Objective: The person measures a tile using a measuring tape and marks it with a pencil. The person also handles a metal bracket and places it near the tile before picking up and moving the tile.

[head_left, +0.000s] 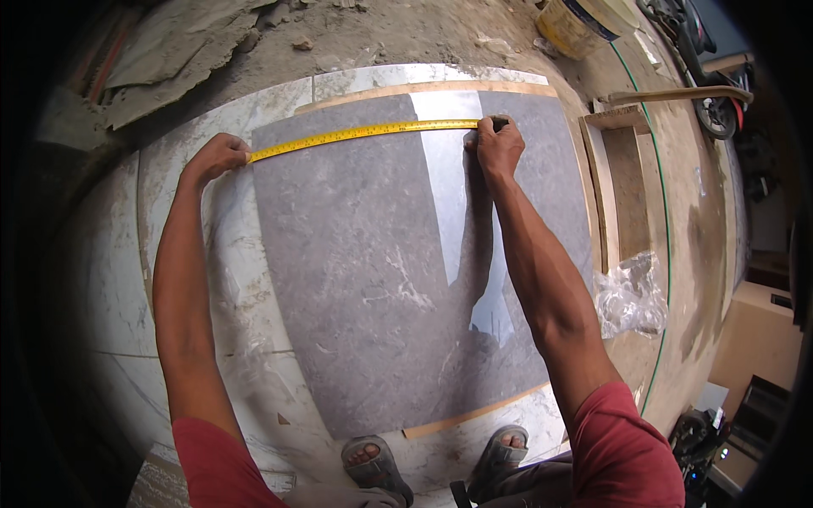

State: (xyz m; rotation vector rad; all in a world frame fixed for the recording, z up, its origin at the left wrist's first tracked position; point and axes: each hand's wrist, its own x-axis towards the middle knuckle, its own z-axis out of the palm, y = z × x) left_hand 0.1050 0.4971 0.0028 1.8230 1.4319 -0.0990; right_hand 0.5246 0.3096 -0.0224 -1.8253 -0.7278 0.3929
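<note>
A yellow tape measure (356, 134) is stretched across the far part of a grey marble-patterned sheet (356, 279). Pinched in my left hand (222, 157) is the tape's end, at the sheet's left edge. My right hand (500, 146) is closed around the tape's dark case, which shows only in part above the fingers. That hand is over the sheet, just right of a bright, shiny strip (447, 178) that reflects light. My right arm's shadow falls along the sheet below it.
White marbled tiles (229, 262) lie under and around the sheet. Thin wooden strips edge it. To the right are a wooden box frame (622, 186), crumpled clear plastic (633, 296) and a green hose (668, 254). A yellow bucket (576, 30) stands at the far right. My sandalled feet are at the near edge.
</note>
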